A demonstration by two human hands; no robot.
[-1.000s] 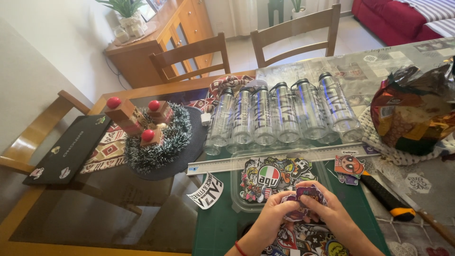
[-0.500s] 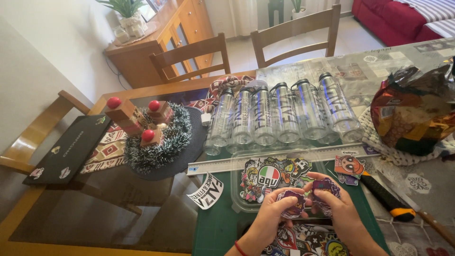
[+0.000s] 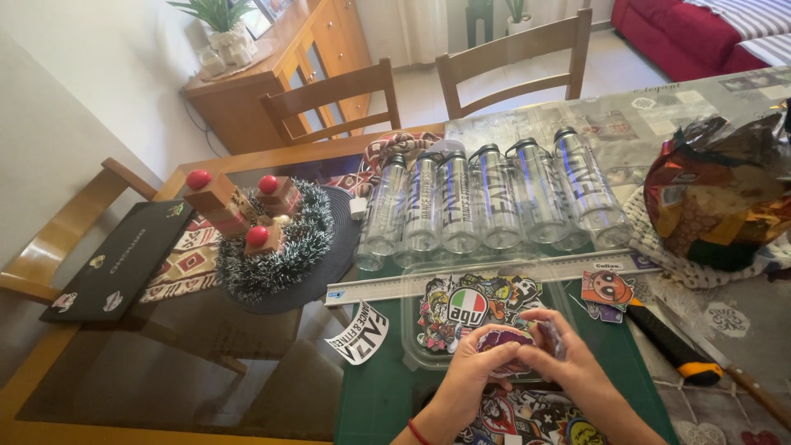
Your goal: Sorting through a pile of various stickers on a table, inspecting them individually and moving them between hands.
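Table (image 3: 206,363) of glass and wood carrying a green cutting mat (image 3: 387,395), a row of clear bottles (image 3: 486,202), a transparent ruler (image 3: 494,276) and a clear tray of stickers (image 3: 474,305). Above the mat, left hand (image 3: 474,363) and right hand (image 3: 568,363) pinch one purple sticker (image 3: 504,339) between closed fingertips.

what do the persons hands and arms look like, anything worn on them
Both the left hand and the right hand are bare, with no gloves or rings visible. The forearms show no sleeves. A thin red band circles the left wrist; the right wrist looks bare.
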